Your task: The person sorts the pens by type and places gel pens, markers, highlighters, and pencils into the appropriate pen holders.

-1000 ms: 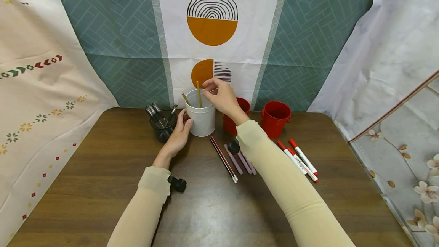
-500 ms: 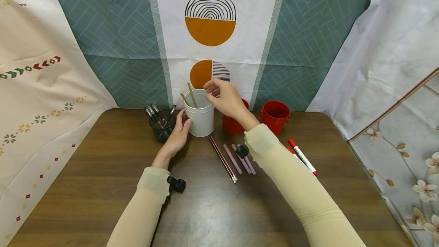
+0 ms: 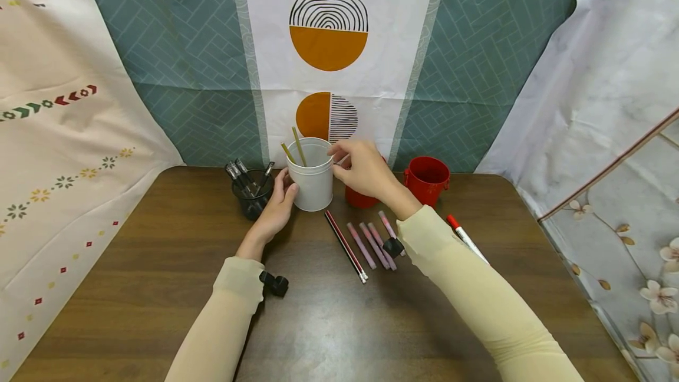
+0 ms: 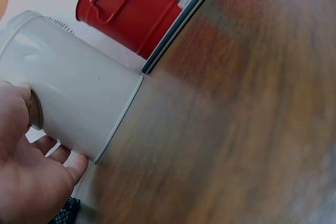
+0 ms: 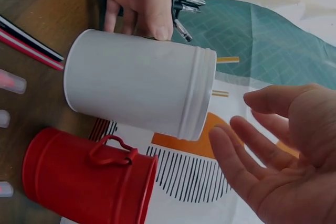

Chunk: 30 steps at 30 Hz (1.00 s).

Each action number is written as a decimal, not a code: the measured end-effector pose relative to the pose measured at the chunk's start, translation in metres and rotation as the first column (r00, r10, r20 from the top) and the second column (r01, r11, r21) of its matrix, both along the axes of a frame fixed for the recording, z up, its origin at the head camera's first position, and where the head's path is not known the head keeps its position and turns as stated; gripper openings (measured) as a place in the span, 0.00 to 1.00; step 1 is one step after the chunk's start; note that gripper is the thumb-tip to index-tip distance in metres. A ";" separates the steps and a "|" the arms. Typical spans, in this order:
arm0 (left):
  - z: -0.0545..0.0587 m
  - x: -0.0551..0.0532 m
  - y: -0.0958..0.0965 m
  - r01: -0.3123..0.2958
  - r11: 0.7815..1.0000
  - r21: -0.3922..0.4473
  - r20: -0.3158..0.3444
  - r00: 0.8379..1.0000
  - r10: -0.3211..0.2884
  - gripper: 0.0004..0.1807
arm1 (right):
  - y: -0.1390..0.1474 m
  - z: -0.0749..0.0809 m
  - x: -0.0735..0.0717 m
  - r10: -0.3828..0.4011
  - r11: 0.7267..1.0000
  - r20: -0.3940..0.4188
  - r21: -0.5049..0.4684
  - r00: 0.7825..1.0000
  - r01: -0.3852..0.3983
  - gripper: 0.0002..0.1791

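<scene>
A white metal bucket [image 3: 312, 188] stands near the back of the table, with two thin yellow pencil-like sticks [image 3: 299, 147] leaning in it. My left hand [image 3: 273, 207] holds the bucket's left side, thumb in front; the left wrist view shows its fingertips [image 4: 77, 166] against the wall near the base. Just right of the rim, my right hand [image 3: 365, 171] hovers with loosely bent fingers and nothing between them. In the right wrist view this hand [image 5: 283, 140] is apart from the rim and the sticks.
A red bucket [image 3: 361, 198] is partly hidden behind the right hand; another red bucket [image 3: 427, 181] stands farther right. A black mesh cup [image 3: 251, 204] of pens is at left. In front lie striped pencils [image 3: 346, 246], several pinkish sticks [image 3: 362, 246] and a red-capped marker [image 3: 467, 237].
My right hand has moved from above the white bucket's rim to the right and down. The yellow stick once upright by its fingers now leans left in the bucket. The left hand stays put.
</scene>
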<state>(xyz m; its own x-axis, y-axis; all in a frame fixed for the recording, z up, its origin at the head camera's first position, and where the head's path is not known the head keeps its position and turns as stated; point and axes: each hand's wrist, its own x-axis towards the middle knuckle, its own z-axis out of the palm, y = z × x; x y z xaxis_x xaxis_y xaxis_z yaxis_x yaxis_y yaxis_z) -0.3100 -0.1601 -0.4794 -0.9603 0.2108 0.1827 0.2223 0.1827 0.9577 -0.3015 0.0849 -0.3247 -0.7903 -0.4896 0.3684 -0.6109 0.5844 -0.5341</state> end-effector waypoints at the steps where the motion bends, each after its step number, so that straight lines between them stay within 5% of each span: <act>1: 0.000 0.000 0.000 0.001 1.000 0.000 -0.003 1.000 -0.001 0.34 | 0.001 -0.001 0.002 -0.004 1.000 -0.004 0.017 1.000 0.005 0.14; 20: -0.001 -0.004 0.001 0.017 1.000 0.025 0.020 1.000 -0.018 0.34 | 0.013 -0.048 0.040 -0.066 0.990 0.086 0.126 0.994 0.055 0.16; 30: 0.029 0.018 0.005 0.034 0.999 0.034 0.040 0.999 -0.035 0.34 | 0.013 -0.075 0.053 -0.108 0.980 0.149 0.181 0.983 0.080 0.18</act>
<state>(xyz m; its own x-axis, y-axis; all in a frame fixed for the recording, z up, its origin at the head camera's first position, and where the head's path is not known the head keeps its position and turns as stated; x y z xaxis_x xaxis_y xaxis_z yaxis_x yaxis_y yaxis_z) -0.2920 -0.1551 -0.4505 -0.9593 0.2386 0.1511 0.1886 0.1432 0.9716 -0.2481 0.0974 -0.4001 -0.8771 -0.4558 0.1512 -0.4650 0.7275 -0.5044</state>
